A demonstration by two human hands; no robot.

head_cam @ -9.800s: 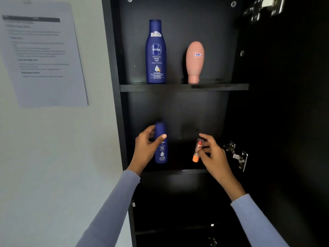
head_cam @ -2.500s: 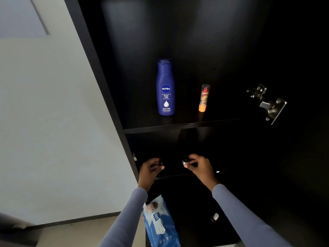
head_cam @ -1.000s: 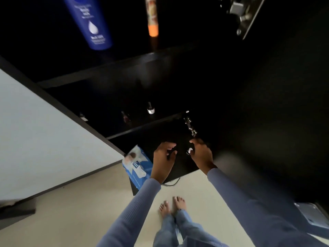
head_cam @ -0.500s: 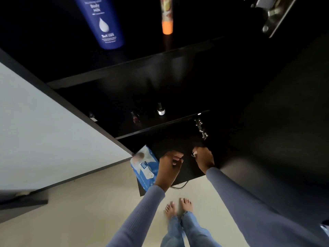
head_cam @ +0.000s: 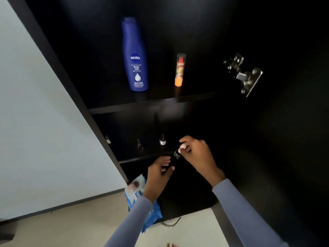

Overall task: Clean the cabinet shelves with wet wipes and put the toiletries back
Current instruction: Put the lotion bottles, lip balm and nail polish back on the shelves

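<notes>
1. The right hand point(head_cam: 196, 152) pinches a small dark bottle point(head_cam: 176, 154) between thumb and fingertips, holding it tilted just at the front edge of the lower shelf point(head_cam: 142, 157).
2. The left hand point(head_cam: 158, 172) hangs just below and left of that bottle, fingers loosely curled and holding nothing.
3. Two small nail polish bottles stand upright on the lower shelf: a dark reddish one point(head_cam: 139, 144) on the left and one with a white label point(head_cam: 162, 139) beside it, left of the right hand.
4. On the upper shelf point(head_cam: 160, 101) a blue Nivea bottle point(head_cam: 135, 56) stands upright, with an orange-based tube point(head_cam: 179, 72) well apart to its right.
5. A blue wet wipes pack point(head_cam: 137, 195) lies at the cabinet's bottom left corner, partly behind the left sleeve point(head_cam: 131, 223).
6. A metal hinge point(head_cam: 243, 75) sits on the right cabinet wall.
</notes>
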